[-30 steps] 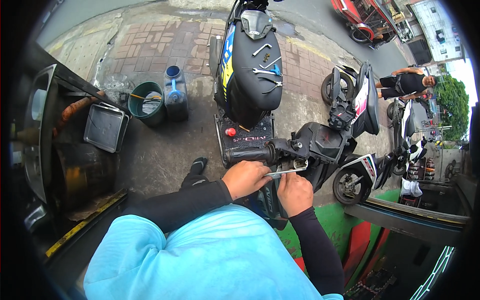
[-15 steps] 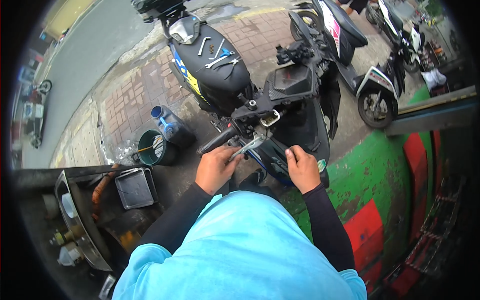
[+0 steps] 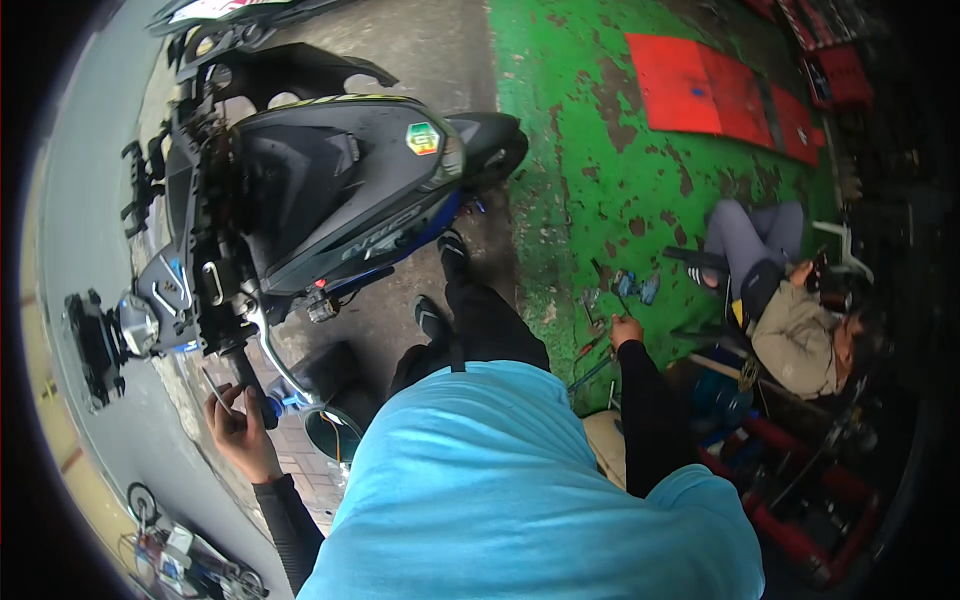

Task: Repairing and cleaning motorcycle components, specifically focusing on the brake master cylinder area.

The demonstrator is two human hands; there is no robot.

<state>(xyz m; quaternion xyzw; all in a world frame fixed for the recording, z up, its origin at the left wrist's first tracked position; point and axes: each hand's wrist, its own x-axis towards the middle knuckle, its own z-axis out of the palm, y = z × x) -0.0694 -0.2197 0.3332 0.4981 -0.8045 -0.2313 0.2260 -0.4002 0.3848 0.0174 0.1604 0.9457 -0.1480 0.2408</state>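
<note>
The person's light-blue shirt (image 3: 500,470) fills the near middle, with a black-sleeved arm reaching out on either side. At the left, the left hand (image 3: 240,435) has its fingers closed round a thin silver tool (image 3: 213,385), whose free end sticks up past them. This hand is just beside the black handlebar grip (image 3: 243,375) of a scooter; whether it touches the grip is hard to tell. Just right of the grip, the dark-green bucket (image 3: 320,445) stands low beside the shirt, partly covered.

At the right, the right hand (image 3: 627,330) is curled over the green floor (image 3: 590,210), near scattered hand tools (image 3: 590,345); whether it grips anything cannot be made out. A small blue bundle (image 3: 650,288) lies just beyond it.

A long silver lever (image 3: 268,345) runs from the handlebar towards the bucket. Between the hands, the person's dark shoes (image 3: 430,318) rest on the ground.

The dark-grey scooter (image 3: 330,190) stands farther off on the left, its front wheel (image 3: 505,150) towards the green floor and a hexagonal sticker (image 3: 422,138) on its front panel. Right of the tools, another person (image 3: 795,335) sits low in a khaki top. Red panels (image 3: 690,85) lie at the far right.
</note>
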